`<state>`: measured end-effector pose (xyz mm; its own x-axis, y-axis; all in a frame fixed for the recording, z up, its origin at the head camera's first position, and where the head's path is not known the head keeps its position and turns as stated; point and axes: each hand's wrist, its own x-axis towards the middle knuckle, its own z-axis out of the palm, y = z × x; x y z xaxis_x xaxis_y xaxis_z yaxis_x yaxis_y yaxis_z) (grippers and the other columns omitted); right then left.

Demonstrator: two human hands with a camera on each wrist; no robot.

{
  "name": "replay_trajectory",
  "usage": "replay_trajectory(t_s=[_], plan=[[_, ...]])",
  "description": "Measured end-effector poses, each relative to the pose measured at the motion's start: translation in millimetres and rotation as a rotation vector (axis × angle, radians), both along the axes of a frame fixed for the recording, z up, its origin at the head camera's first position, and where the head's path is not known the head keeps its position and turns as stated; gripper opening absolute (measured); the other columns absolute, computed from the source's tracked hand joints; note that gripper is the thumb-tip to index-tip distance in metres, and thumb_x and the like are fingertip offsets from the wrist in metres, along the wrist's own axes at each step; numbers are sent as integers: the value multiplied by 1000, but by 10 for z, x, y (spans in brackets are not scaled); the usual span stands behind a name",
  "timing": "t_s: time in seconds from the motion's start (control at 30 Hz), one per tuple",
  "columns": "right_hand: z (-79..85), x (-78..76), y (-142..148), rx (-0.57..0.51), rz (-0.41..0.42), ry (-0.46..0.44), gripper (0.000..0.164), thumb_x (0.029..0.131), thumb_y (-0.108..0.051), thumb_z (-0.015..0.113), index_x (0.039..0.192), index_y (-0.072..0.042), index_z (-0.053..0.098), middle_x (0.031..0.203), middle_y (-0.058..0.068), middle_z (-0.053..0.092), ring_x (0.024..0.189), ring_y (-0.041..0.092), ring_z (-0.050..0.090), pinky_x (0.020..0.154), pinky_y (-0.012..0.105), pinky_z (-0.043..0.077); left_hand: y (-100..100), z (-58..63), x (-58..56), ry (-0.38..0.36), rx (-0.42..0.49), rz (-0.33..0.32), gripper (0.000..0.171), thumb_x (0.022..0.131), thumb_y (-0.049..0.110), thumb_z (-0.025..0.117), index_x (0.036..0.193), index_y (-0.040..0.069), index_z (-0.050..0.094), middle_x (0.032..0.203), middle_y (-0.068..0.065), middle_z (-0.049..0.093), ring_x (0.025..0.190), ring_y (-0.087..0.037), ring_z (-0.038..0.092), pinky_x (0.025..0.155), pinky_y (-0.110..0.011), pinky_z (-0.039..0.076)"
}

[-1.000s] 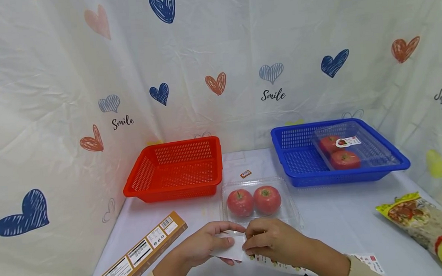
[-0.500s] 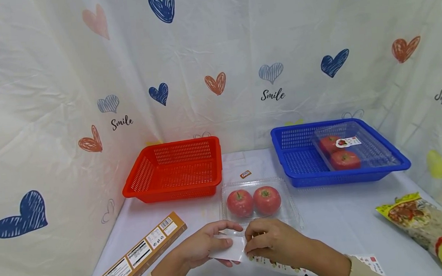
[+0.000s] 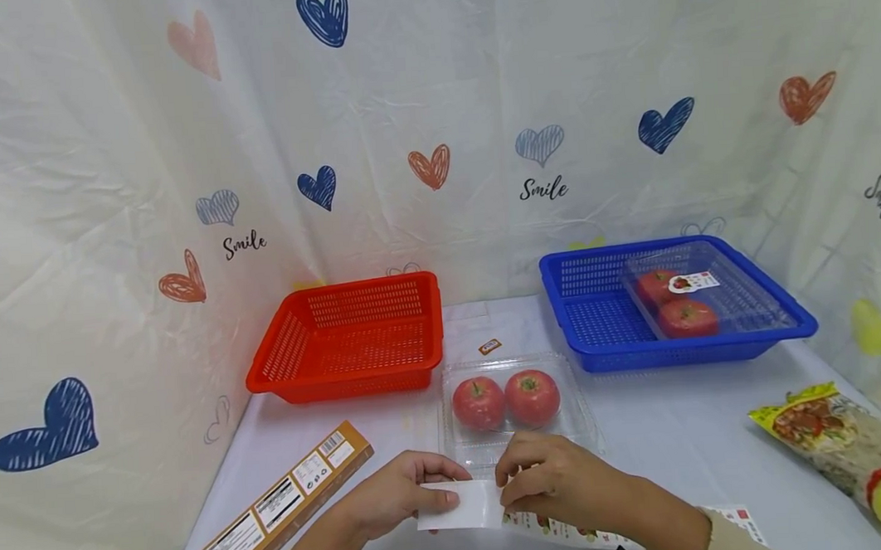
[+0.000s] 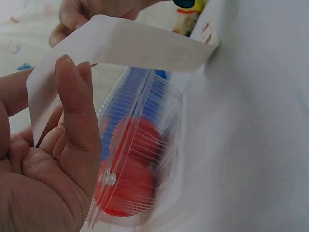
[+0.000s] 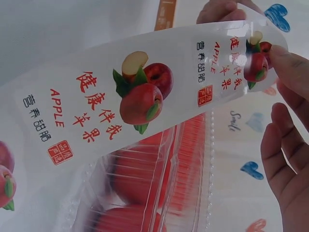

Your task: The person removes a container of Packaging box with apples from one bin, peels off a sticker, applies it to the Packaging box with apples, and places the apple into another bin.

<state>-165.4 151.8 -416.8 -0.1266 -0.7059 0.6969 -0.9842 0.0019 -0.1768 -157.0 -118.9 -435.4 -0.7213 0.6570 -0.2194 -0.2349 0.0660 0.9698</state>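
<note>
The left hand (image 3: 407,491) pinches one end of the strip (image 3: 473,506), thumb over its white back. The right hand (image 3: 551,473) pinches it farther right, at the bend — seemingly to hold that fold steady. The strip sits just near of the clear box (image 3: 480,453) of apples (image 3: 532,399) — its printed length trailing right.

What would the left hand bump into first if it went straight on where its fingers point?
Probably the right hand, pinching the same label strip just ahead of the left hand; depth is unclear.
</note>
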Motion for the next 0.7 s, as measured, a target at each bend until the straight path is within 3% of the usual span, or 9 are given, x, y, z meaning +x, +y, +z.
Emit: replay_trajectory(t_s=[0.23,0.5,0.7], plan=[[2,2,58,5,15,-2,18,77,-8,82,90,-18,73,100,-5,62,84,9,58,80,13,47,-49,-35,32,17,-79,27,27,88,4,69,114,-2,66,96,-8,70,77,-14,63,63,-23,54],[46,18,134,35,-6,-30,16,79,-9,81,91,-18,74,102,-2,62,87,10,59,79,12,48,-105,-108,60,3,-76,27,26,87,3,71,112,-3,64,92,-7,69,75,-13,62,58,-22,53],[45,11,182,18,25,-21,17,82,-10,79,94,-20,72,103,-2,62,88,8,57,79,12,47,-128,-182,76,6,-103,18,25,87,5,72,110,-2,65,88,-5,68,72,-11,60,57,-21,52]])
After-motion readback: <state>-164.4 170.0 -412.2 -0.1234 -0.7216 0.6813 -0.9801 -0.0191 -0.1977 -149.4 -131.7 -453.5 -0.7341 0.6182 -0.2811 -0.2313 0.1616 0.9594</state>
